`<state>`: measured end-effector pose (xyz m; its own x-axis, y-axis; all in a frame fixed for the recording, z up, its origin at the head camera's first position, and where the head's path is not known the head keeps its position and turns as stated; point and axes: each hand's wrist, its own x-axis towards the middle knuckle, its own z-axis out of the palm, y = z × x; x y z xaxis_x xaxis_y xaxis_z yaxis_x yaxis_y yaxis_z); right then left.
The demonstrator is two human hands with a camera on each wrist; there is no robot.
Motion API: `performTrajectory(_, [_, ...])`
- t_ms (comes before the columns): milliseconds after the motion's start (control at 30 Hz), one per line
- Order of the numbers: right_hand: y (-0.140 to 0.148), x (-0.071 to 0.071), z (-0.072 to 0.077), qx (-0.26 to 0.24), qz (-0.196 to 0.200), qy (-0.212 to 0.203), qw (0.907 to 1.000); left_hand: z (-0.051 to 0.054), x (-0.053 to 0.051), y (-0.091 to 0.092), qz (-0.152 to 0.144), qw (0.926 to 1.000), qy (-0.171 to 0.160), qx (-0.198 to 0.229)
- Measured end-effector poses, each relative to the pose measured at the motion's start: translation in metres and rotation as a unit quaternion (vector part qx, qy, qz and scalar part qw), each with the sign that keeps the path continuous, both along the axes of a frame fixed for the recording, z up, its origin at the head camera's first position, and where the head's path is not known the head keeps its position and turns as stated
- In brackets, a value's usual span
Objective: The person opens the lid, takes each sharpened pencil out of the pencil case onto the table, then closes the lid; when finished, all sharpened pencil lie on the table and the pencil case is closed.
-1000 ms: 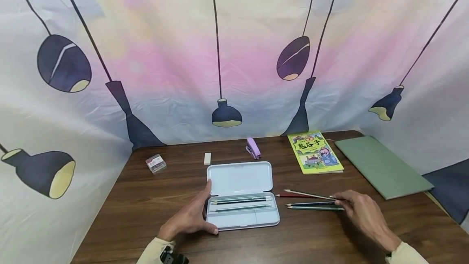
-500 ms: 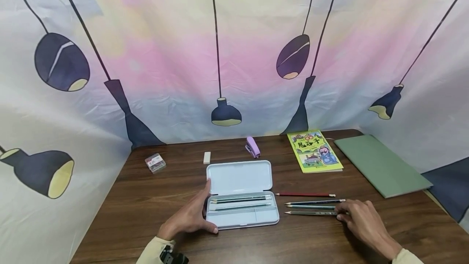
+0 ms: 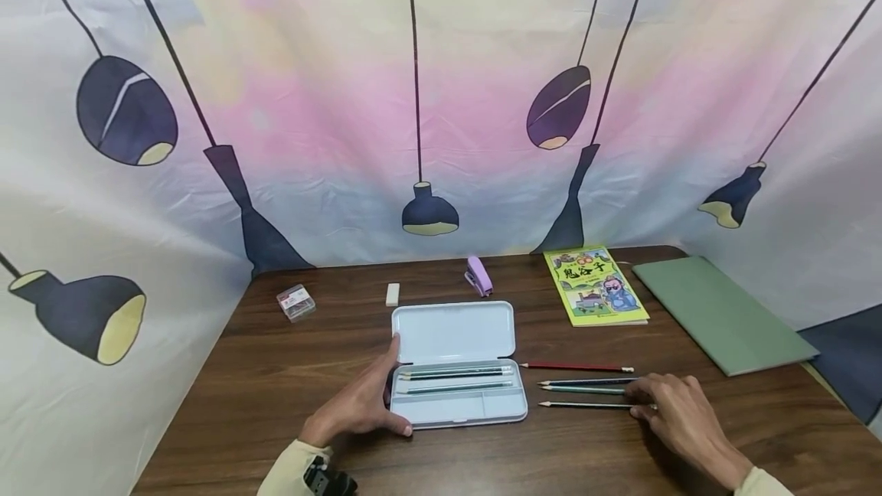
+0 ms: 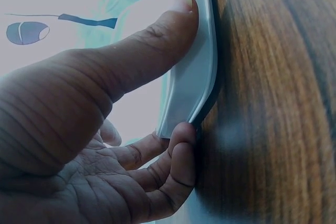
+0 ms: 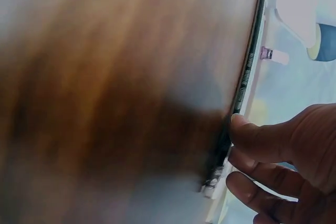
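Observation:
A pale pencil case [image 3: 455,331] lies with its lid folded back, holding several green and dark pencils [image 3: 460,375]. My left hand [image 3: 361,400] grips its left end; in the left wrist view the thumb lies over the case's edge [image 4: 197,61] and curled fingers touch its corner. To the right, my right hand [image 3: 682,408] pinches the rear part of a dark pencil [image 3: 582,405], which lies on the table. In the right wrist view the thumb touches that pencil [image 5: 245,80] ahead of its eraser end. Two pencils [image 3: 584,389] lie just behind it, their rear ends hidden by the hand.
A red pencil [image 3: 579,367] lies farther back, beside the case. Along the table's rear are a small clear box [image 3: 296,303], a white eraser [image 3: 393,295], a purple stapler [image 3: 478,276], a yellow book [image 3: 596,288] and a green folder [image 3: 723,316]. A printed cloth hangs behind.
My right hand has brought a pencil from above the red one toward me and set it down in front of the other two. The left hand stays on the case.

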<state>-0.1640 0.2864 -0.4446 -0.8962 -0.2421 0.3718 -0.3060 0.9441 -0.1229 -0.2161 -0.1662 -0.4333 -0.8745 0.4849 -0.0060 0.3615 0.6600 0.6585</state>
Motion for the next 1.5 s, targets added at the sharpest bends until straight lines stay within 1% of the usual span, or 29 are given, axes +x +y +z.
performTrajectory(133, [-0.01,-0.003,0.005,-0.008,0.012,0.022,0.9996,-0.001,0.0,0.001,-0.003,1.0,0.0,0.0])
performTrajectory(267, [-0.028,-0.011,0.011,-0.01,0.034,0.044,0.9984,-0.002,0.001,0.003,-0.008,0.9999,-0.003,0.006])
performTrajectory(367, [-0.044,-0.018,0.014,-0.018,0.065,0.066,0.9955,-0.003,0.0,0.004,-0.012,0.9999,-0.002,0.012])
performTrajectory(500, [-0.072,-0.029,0.014,-0.046,0.128,0.098,0.9858,-0.003,0.0,0.004,-0.011,0.9998,-0.004,0.015])
performTrajectory(600, [-0.096,-0.034,0.011,-0.056,0.176,0.09,0.9786,-0.004,0.001,0.004,-0.009,0.9999,-0.007,0.012])
performTrajectory(700, [-0.116,-0.037,0.007,-0.04,0.201,0.057,0.977,-0.004,0.002,0.004,-0.011,0.9998,-0.012,0.012])
performTrajectory(800, [-0.131,-0.041,0.005,-0.022,0.204,0.013,0.9787,-0.003,0.002,0.006,-0.014,0.9997,-0.012,0.015])
performTrajectory(933, [-0.142,-0.046,0.005,0.015,0.197,-0.023,0.9801,-0.002,0.0,0.006,-0.016,0.9997,-0.005,0.018])
performTrajectory(1067, [-0.147,-0.049,0.001,0.048,0.203,-0.022,0.9778,0.0,-0.002,0.005,-0.014,0.9997,-0.002,0.021])
performTrajectory(1167, [-0.15,-0.05,-0.003,0.057,0.215,-0.012,0.9748,0.0,-0.002,0.004,-0.013,0.9997,0.001,0.021])
performTrajectory(1400, [-0.156,-0.052,-0.007,0.048,0.232,-0.009,0.9714,-0.001,0.001,0.001,-0.011,0.9997,-0.004,0.02])
performTrajectory(1500, [-0.158,-0.052,-0.007,0.042,0.233,-0.013,0.9716,-0.001,0.001,0.0,-0.009,0.9997,-0.003,0.021])
